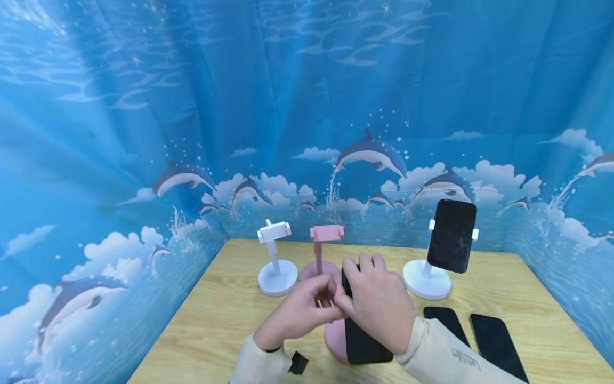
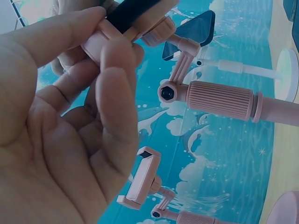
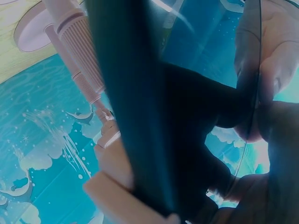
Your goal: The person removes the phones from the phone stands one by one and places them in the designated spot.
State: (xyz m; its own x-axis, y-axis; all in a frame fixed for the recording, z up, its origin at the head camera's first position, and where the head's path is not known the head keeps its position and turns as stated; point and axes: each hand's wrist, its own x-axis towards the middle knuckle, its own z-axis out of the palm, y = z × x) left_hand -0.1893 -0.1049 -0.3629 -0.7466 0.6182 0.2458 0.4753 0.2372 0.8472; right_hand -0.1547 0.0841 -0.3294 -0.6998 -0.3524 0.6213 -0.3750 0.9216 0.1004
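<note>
A black phone (image 1: 366, 344) lies against a pink phone stand (image 1: 336, 341), whose round base shows beneath it. My right hand (image 1: 379, 298) grips the phone near its far end, fingers bent over its edge. My left hand (image 1: 307, 306) meets it there, thumb and fingertips pinching the end of the stand's pink clamp (image 2: 94, 45) beside the dark phone (image 2: 133, 16). The stand's ribbed stem (image 2: 219, 100) runs below that clamp. In the right wrist view the phone (image 3: 126, 93) is a blurred dark slab that covers much of the clamp (image 3: 112, 200).
Behind my hands stand a white phone stand (image 1: 278, 280) and another pink one (image 1: 327, 233). At the right, a white stand (image 1: 427, 280) carries an upright phone (image 1: 452, 234). Two phones (image 1: 446, 322) lie flat nearby. A small black piece (image 1: 298, 362) lies by my left sleeve.
</note>
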